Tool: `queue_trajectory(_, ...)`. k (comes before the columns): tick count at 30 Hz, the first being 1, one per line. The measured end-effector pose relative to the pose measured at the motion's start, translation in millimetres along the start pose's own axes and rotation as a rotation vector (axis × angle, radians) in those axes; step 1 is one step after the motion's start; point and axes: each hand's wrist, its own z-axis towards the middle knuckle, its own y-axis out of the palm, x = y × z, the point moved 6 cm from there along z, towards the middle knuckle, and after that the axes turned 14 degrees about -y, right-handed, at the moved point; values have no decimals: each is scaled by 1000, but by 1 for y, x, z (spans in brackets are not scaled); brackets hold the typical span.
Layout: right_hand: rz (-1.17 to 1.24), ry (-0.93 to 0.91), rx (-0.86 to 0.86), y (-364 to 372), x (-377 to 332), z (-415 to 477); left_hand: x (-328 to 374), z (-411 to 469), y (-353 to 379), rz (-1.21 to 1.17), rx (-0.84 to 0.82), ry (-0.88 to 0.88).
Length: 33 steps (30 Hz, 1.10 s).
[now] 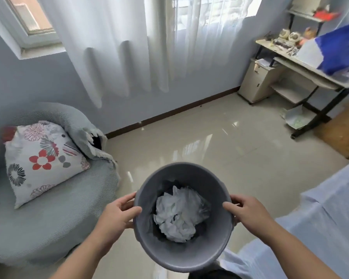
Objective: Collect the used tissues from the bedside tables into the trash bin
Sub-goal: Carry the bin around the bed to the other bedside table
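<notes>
A round grey trash bin [181, 174] is held up in front of me, low in the middle of the view, with its opening facing me. Crumpled white tissues [177, 216] fill its bottom. My left hand [117, 214] grips the bin's left rim, thumb over the edge and fingers behind the wall. On the opposite side my right hand [248, 214] grips the right rim the same way. No bedside table is in view.
An armchair [48, 218] under a grey cover stands at the left with a flowered cushion [42, 160] on it. A bed with pale sheets [320, 218] runs along the right. A cluttered desk [310, 63] stands far right. Glossy tiled floor [220, 141] lies ahead, under white curtains.
</notes>
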Motion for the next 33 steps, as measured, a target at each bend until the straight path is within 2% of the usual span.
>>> queue_trajectory(9, 180, 128, 332, -102, 58, 39, 127, 123, 128, 284, -216, 34)
queue_trajectory(18, 310, 265, 493, -231, 124, 83, 228, 226, 301, 499, -339, -12)
queue_trajectory(23, 300, 313, 652, -312, 145, 87, 284, 262, 416, 580, -485, 7)
queue_trajectory(30, 324, 447, 799, -382, 189, 110, 333, 323, 554, 695, -677, -9)
queue_trajectory(33, 333, 507, 826, -413, 209, 137, 351, 362, 601, 751, -711, -29)
